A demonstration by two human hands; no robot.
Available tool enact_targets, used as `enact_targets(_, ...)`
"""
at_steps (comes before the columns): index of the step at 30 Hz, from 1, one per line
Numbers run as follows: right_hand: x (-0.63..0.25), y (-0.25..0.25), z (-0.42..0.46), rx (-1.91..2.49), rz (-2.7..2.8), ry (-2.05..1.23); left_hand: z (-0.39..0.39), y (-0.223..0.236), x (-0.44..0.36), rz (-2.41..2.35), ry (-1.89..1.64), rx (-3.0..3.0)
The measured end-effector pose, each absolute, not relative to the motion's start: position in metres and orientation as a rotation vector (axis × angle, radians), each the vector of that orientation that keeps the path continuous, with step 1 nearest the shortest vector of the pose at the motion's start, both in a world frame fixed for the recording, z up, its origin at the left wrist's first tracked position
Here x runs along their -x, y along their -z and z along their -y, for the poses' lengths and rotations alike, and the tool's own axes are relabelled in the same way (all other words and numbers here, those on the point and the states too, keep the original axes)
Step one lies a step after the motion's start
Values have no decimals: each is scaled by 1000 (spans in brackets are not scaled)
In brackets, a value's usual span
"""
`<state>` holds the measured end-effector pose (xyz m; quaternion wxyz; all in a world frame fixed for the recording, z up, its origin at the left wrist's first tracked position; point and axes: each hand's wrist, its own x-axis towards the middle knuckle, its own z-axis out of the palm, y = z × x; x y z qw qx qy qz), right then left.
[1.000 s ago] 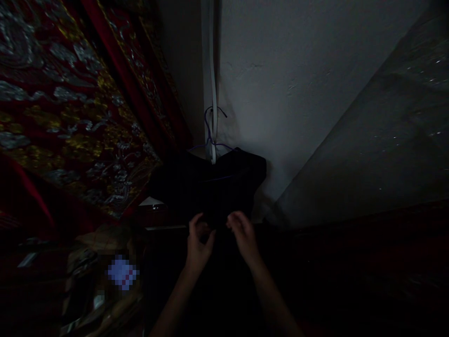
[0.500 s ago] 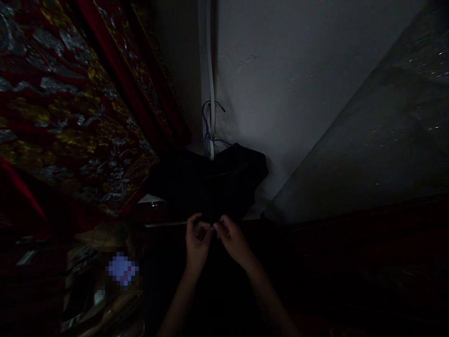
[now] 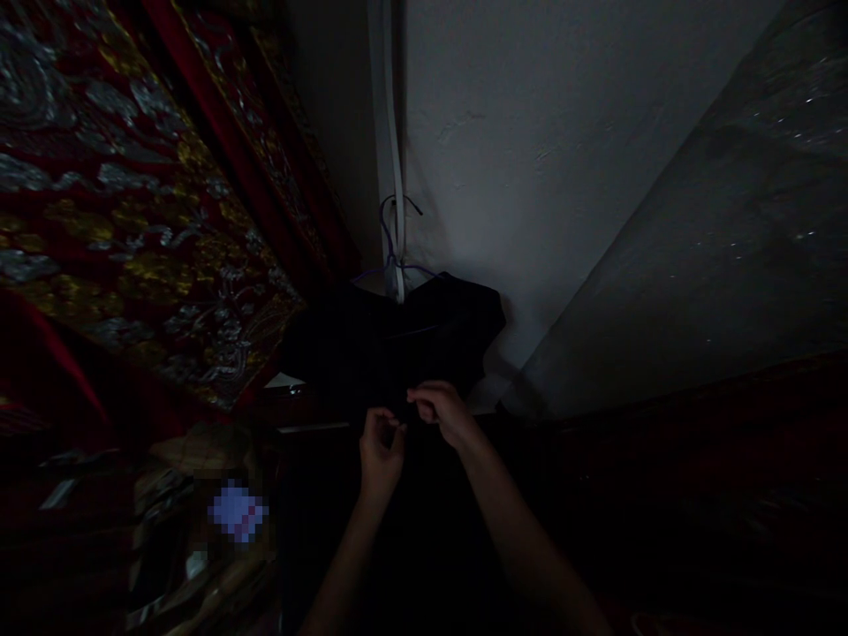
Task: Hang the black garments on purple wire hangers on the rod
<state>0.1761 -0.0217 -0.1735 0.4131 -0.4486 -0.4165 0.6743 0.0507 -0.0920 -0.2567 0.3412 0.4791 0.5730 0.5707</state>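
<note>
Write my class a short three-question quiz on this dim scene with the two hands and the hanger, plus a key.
1. Multiple choice: Where in the picture is the red cloth with gold and silver patterns?
a) upper left
b) upper right
c) lower right

2. True or false: The right hand is gripping the hook of the hanger.

3. Short answer: What hangs on the hanger?

Key
1. a
2. False; it is well below the hook in the picture, near the left hand.
3. A dark garment; the light is too low to make out its details.
</note>
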Motion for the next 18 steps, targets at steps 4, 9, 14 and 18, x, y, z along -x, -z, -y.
enact_targets(4,-167,106,-9,887,1042,-1544,87,263,-49,-1607,-1421,-1407)
enact_targets(9,-155,69,-4,712,1032,-1422,86,263,-47,-1559,-1211,-1646)
enact_targets(14,-155,82,16,743,1071,-1361,61,188,-24,-1452,-1516,-1811)
enact_targets(18,-161,70,21,716,1150,-1301,33,101,-13,-1347,-1713,-2173)
